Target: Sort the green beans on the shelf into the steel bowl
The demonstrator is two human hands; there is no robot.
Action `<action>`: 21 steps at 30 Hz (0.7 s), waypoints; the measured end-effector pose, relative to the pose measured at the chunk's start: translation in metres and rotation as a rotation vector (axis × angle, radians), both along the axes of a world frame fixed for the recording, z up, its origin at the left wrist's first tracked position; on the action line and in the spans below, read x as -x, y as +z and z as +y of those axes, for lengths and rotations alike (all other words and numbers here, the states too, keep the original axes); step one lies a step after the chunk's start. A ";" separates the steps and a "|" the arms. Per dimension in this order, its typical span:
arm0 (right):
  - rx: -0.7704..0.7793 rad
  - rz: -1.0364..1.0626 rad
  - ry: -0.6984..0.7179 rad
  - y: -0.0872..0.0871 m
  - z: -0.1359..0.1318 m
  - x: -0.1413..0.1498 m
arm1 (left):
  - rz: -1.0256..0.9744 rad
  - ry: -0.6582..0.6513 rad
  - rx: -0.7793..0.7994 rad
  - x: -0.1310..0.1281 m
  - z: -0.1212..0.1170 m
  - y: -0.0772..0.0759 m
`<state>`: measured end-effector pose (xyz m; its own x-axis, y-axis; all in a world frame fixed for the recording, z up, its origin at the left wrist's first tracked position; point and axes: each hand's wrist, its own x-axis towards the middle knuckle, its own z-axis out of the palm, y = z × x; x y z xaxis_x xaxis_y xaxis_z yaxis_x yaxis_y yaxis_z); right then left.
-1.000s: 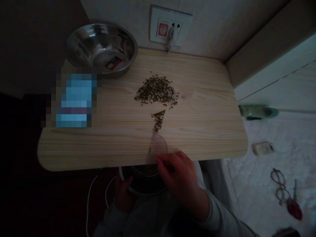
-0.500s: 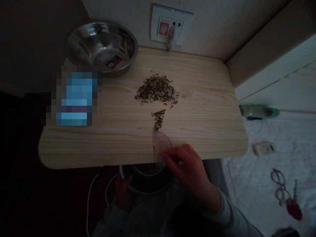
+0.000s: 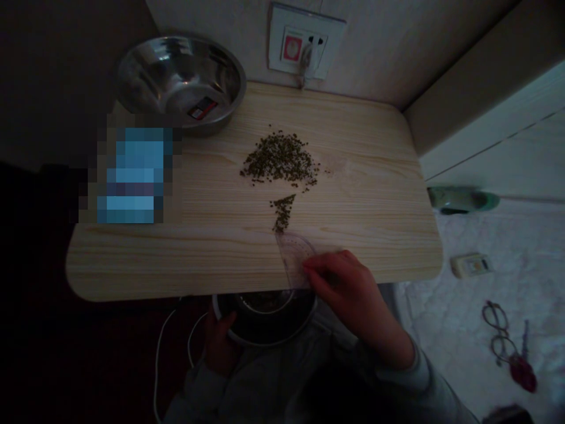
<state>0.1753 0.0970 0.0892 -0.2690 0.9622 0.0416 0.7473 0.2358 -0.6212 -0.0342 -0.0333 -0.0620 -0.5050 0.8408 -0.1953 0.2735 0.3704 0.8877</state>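
Note:
Between the fingertips of my right hand (image 3: 344,288) is a clear plastic protractor (image 3: 295,253), standing over the front part of the wooden tabletop (image 3: 203,247). Just beyond its upper corner lies a small patch of dark green grains or beans (image 3: 282,213). A larger heap of the same grains (image 3: 280,156) spreads farther back. Under the table's front edge, my left hand (image 3: 222,341) grips the rim of a dark round bowl or pan (image 3: 269,327), thumb on top. The tabletop hides the bowl's far side, and its contents are too dim to make out.
A steel basin (image 3: 180,82) stands at the back left, behind a blurred-out bluish object (image 3: 136,176). A wall socket (image 3: 306,44) holds a plug. On the white quilt at right lie a green bottle (image 3: 463,200), a small box (image 3: 471,265) and eyeglasses (image 3: 498,330).
My right hand has shifted a little to the right with the protractor, which now tilts differently. My left hand keeps its hold on the bowl. The grains look the same.

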 end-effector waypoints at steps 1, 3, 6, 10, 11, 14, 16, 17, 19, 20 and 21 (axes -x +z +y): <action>0.008 -0.001 0.003 0.000 0.000 -0.001 | -0.003 0.003 0.002 0.000 0.001 0.002; 0.018 0.002 0.010 0.000 0.001 -0.003 | -0.017 0.007 0.005 0.000 0.002 0.004; 0.020 0.009 0.018 0.000 0.001 -0.006 | -0.039 0.016 0.002 0.000 0.005 0.006; 0.022 0.014 0.038 0.000 0.001 -0.009 | -0.078 0.030 0.018 -0.001 0.007 0.005; 0.026 0.016 0.041 0.000 0.001 -0.010 | -0.083 0.029 0.022 -0.002 0.008 0.005; 0.030 0.026 0.041 0.000 0.002 -0.012 | -0.067 0.028 0.016 -0.003 0.008 0.005; 0.035 0.025 0.040 0.000 0.003 -0.013 | -0.035 0.037 -0.003 -0.003 0.008 0.005; 0.040 0.022 0.040 0.000 0.003 -0.014 | -0.016 0.040 -0.014 -0.002 0.007 0.004; 0.047 0.018 0.037 0.000 0.004 -0.014 | 0.017 0.036 -0.028 0.001 0.005 0.003; 0.047 0.017 0.036 0.000 0.004 -0.015 | 0.022 0.019 -0.024 0.002 0.003 0.002; 0.048 0.016 0.035 -0.001 0.005 -0.015 | 0.023 0.006 -0.017 0.003 0.003 0.001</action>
<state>0.1905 0.1015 0.0887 -0.3018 0.9534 0.0003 0.7291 0.2310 -0.6442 -0.0374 -0.0308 -0.0608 -0.5145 0.8407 -0.1691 0.2913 0.3568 0.8876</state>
